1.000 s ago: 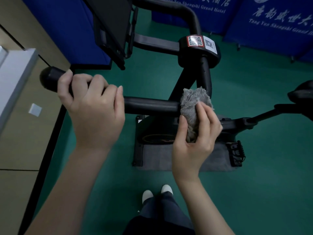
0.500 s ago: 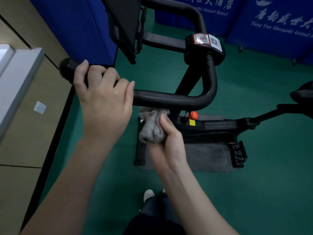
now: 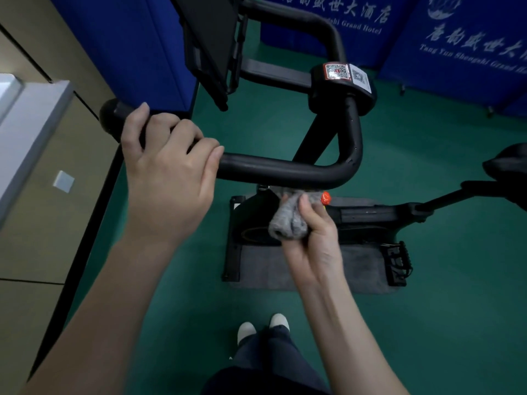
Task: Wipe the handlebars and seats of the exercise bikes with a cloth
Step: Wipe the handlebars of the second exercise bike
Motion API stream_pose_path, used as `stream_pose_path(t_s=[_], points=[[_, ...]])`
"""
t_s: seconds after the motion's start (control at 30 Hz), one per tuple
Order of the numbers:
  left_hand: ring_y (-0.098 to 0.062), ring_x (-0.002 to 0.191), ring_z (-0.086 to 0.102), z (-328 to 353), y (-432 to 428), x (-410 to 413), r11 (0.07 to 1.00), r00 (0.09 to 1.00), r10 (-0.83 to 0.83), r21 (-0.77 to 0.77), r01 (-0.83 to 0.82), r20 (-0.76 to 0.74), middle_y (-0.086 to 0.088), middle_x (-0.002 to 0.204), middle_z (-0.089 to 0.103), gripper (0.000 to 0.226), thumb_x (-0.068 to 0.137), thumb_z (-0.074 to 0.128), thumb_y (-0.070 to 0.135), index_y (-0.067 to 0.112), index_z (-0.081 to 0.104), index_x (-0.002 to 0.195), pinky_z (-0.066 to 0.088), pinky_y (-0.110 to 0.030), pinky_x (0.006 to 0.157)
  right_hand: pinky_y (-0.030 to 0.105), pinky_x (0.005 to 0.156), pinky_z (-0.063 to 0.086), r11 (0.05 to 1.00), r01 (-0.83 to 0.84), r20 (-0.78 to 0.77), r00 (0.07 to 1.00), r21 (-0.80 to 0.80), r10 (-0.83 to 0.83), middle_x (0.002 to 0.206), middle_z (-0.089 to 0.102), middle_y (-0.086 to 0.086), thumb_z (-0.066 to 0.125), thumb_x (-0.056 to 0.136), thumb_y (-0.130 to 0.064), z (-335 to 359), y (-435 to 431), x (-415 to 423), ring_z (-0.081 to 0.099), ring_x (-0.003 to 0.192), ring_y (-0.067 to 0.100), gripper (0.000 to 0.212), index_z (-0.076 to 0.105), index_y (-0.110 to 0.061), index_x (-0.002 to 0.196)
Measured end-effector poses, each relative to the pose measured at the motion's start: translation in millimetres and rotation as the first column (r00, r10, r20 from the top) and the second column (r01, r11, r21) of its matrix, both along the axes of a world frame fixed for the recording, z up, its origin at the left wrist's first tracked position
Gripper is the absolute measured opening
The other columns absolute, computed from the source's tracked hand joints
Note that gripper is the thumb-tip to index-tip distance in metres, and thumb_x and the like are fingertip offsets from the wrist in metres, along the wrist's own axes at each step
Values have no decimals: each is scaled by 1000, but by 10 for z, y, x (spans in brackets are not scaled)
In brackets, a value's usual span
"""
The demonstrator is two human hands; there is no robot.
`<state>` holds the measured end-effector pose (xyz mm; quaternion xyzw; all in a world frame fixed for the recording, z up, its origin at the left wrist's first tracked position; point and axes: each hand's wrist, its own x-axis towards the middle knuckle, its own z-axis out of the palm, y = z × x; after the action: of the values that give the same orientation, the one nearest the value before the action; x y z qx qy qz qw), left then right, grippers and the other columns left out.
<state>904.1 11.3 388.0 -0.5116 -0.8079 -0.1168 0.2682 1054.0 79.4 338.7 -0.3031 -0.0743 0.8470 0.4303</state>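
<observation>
Left hand (image 3: 168, 181) grips the handlebar (image 3: 285, 172); right hand (image 3: 316, 243), clutching the grey cloth (image 3: 285, 223), has slid beneath it, apparently wiping the underside.

Head camera looks steeply down, close above handlebar (image 3: 285, 169).

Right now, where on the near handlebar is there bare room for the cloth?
Bare: the handlebar between the left hand and its bend, just above the cloth the right hand grips. Crowded: the grip under the left hand and the stickered clamp.
</observation>
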Motion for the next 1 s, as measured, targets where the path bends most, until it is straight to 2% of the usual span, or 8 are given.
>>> stream_pose_path(t_s=[0.13, 0.33, 0.4, 0.57, 0.7, 0.83, 0.9, 1.0], points=[[-30, 103, 50, -27, 34, 15, 999, 1000, 25, 28, -25, -7, -3, 93, 63, 42, 103, 34, 32, 12, 69, 92, 11, -37, 111, 25, 88, 52, 996, -84, -49, 995, 29, 85, 95, 64, 9, 57, 72, -2, 19, -132, -243, 67, 84, 15, 31, 55, -5, 102], [-29, 104, 50, -58, 38, -15, 999, 999, 28, 40, -27, -27, -2, 92, 63, 40, 102, 36, 31, 12, 69, 90, 9, -36, 111, 23, 82, 55, 970, -184, -23, 981, 162, 190, 90, 68, 9, 53, 80, 4, -79, -60, -87, 69, 84, 14, 21, 54, -1, 101], [-29, 104, 50, -58, 40, -17, 999, 999, 19, 40, -18, -26, -2, 92, 64, 40, 102, 36, 31, 12, 69, 90, 9, -36, 111, 21, 78, 55, 970, -150, 7, 988, 194, 151, 82, 70, 6, 53, 79, 3, -95, 12, 104, 69, 80, 12, 17, 54, -1, 96], [-31, 104, 50, -36, 66, 40, 997, 998, 64, 42, -63, -4, -5, 92, 64, 41, 101, 37, 31, 9, 69, 88, 8, -39, 114, 22, 78, 55, 989, -56, -37, 997, 136, 61, 87, 70, 5, 54, 81, -1, -97, -17, 90, 69, 81, 11, 30, 51, 0, 111], [-28, 101, 53, -66, 227, 278, 997, 997, -64, 34, 62, 48, -5, 92, 63, 31, 98, 43, 30, 12, 68, 94, 10, -45, 115, 25, 74, 56, 994, -51, 63, 997, 97, 45, 93, 65, 12, 57, 84, -5, -81, -122, -53, 66, 82, 15, 45, 42, 1, 126], [-24, 93, 59, -195, 322, 419, 990, 979, -144, 15, 143, 143, -1, 93, 65, 29, 98, 43, 30, 13, 66, 102, 21, -39, 110, 26, 75, 56, 981, 168, 240, 953, 95, -186, 93, 65, 14, 52, 93, -1, -41, 29, 138, 64, 79, 17, 13, 51, -2, 105], [-22, 90, 59, -224, 324, 395, 991, 980, -136, 24, 134, 142, 1, 93, 65, 29, 99, 41, 31, 15, 66, 102, 25, -36, 103, 34, 87, 52, 948, 283, 330, 889, 147, -317, 91, 66, 11, 54, 93, -4, -11, 110, 193, 62, 85, 20, 6, 54, -5, 100], [-22, 88, 58, -231, 339, 387, 991, 982, -133, 36, 129, 135, 2, 92, 63, 31, 100, 39, 32, 17, 65, 101, 27, -35, 97, 46, 98, 46, 926, 320, 458, 805, 202, -378, 97, 62, 15, 60, 91, -10, -5, 29, 114, 57, 93, 25, 13, 56, -3, 101]])
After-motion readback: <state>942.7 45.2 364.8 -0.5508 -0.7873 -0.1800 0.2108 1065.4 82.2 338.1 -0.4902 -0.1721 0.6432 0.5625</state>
